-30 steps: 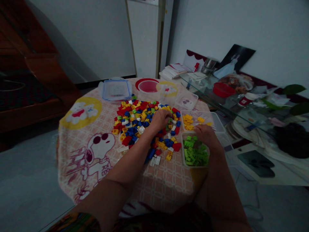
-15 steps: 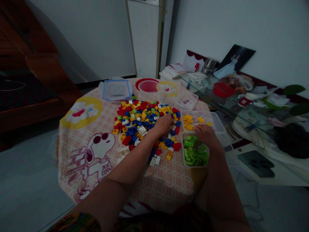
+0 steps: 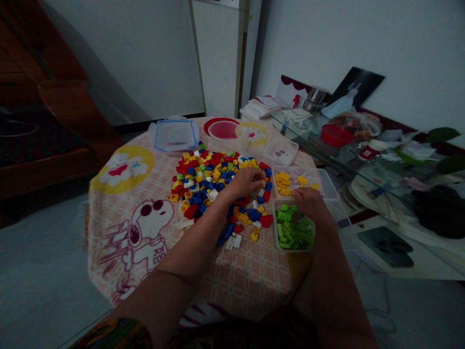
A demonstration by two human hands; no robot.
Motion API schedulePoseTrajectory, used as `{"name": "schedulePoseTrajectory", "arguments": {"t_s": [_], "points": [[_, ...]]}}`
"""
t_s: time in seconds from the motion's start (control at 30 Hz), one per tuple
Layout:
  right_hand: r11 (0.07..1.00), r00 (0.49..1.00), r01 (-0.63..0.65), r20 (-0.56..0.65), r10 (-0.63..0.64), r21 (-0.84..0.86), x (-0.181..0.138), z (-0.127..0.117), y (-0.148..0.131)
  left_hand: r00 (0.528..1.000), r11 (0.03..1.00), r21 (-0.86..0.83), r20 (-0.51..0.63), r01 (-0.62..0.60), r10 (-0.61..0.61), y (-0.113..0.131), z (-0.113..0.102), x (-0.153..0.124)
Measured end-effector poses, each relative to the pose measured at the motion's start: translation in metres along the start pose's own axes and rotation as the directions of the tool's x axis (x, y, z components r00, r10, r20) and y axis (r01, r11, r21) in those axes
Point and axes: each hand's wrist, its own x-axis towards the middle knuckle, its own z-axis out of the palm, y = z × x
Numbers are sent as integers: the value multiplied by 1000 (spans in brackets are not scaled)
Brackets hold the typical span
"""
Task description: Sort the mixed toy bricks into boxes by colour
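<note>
A heap of toy building bricks [image 3: 203, 186] in red, yellow, blue, white and green is spread over the table. Above its right side is my left hand [image 3: 247, 182], fingers curled into a pinch; whatever is between the fingertips is too small to make out. My right hand [image 3: 308, 201] is closed at the near edge of a clear plastic container [image 3: 329, 185], which holds yellow bricks [image 3: 283, 183]. Just below that hand, a second clear container [image 3: 275, 232] is filled with green bricks [image 3: 292, 230]. The right fingertips are partly hidden.
A patterned tablecloth [image 3: 240, 281] covers the round table. Towards the back lie a blue-rimmed clear box [image 3: 176, 135], a red-based round tub [image 3: 223, 130] and a small clear container [image 3: 281, 152]. A cluttered glass side table [image 3: 319, 155] stands to the right.
My left hand has lifted slightly and shifted a little from among the bricks, with its fingers now pointing right. My right hand stays at the container edge.
</note>
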Motion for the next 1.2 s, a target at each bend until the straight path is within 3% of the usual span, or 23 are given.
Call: {"name": "schedulePoseTrajectory", "arguments": {"t_s": [0.2,0.37,0.5,0.67,0.83,0.9,1.0,1.2], "points": [[999,999,31,-15,-31,9,0,1,1,998,986,-159,-27,-53,49,12,31,2],[999,999,38,-37,-38,8,-1,1,-1,995,980,-169,-7,-103,103,25,43,-1],[1000,1000,4,-19,-4,-10,-1,-1,-4,995,981,-166,-29,-98,94,22,33,0],[1000,1000,-14,14,14,-6,0,-3,-5,993,987,-128,-81,-92,82,17,7,-1],[1000,1000,-12,3,12,-5,0,-2,-4,986,992,-41,-124,-116,110,35,-21,-7],[1000,1000,-1,-10,1,1,0,-2,-4,983,985,11,-62,-170,170,48,-25,-12],[999,999,23,-32,-23,22,0,-1,-3,947,945,99,121,-311,299,64,-22,-24],[999,1000,26,-18,-25,28,2,1,-1,827,842,186,382,-507,413,60,13,-81]]}}
